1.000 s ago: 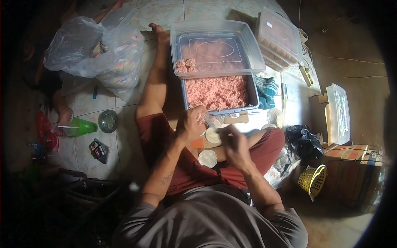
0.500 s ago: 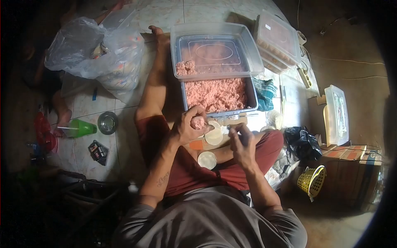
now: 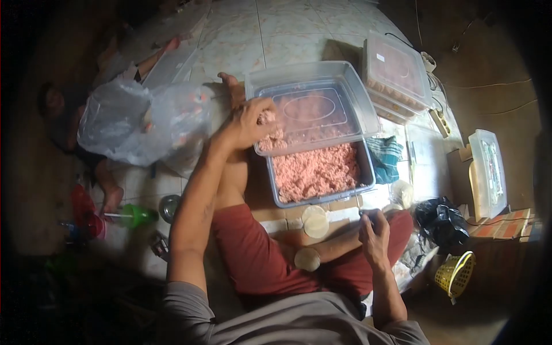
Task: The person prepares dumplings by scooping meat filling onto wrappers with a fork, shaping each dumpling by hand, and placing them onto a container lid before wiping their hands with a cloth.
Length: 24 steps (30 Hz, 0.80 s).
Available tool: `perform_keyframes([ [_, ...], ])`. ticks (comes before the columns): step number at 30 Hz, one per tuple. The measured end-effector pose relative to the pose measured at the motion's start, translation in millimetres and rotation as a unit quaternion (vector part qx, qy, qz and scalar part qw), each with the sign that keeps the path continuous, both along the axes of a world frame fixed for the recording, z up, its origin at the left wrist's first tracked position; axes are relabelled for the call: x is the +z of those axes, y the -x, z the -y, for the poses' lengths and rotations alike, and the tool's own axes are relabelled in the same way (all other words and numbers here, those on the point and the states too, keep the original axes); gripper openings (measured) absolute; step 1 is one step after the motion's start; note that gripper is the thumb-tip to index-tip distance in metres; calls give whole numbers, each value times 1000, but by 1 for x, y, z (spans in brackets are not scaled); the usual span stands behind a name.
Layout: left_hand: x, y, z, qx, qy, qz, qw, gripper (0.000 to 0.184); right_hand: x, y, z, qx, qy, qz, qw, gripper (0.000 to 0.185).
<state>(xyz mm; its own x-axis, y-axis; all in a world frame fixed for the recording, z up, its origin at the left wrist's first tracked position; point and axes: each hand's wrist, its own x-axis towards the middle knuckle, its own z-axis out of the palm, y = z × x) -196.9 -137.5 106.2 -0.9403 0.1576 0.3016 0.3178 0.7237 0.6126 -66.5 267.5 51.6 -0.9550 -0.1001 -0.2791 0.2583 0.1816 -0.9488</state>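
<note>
Forward, left hand, fingers round pink mince; farther back, right hand, fingers round slim tool.

The mince is pale pink, its tub blue-grey and the round discs cream; the towel is teal with white stripes. The shorts are maroon, the shirt grey, the plastic bag black, the cup bright green and the perforated basket yellow — while the floor tiles are off-white with brownish marbling.
</note>
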Motion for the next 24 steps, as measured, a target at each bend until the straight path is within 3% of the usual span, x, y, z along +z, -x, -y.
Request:
perform_keyframes([
  [1,7,18,8,2,37,52,998,30,-4,-2,-2,-5,-6,10,1000,12],
  [4,-18,66,32,-47,146,62,986,26,-12,-3,-7,-15,-29,17,999,11],
  [10,-50,90,31,-107,314,199,922,36,-27,7,-28,-42,10,38,998,7],
  [13,-45,86,23,-79,242,248,935,44,-21,13,-29,-61,-15,23,998,8],
  [16,-25,81,8,-44,258,317,911,50,-32,13,-36,-35,-8,12,999,9],
  [18,-50,80,20,-81,221,149,961,43,-40,13,-34,-35,-38,-16,999,12],
  [20,-36,65,11,-12,217,5,976,32,-28,15,-32,-28,-122,-61,990,19],
  [24,12,-38,-55,27,36,28,999,20,1,24,-36,40,-221,-169,960,16],
])
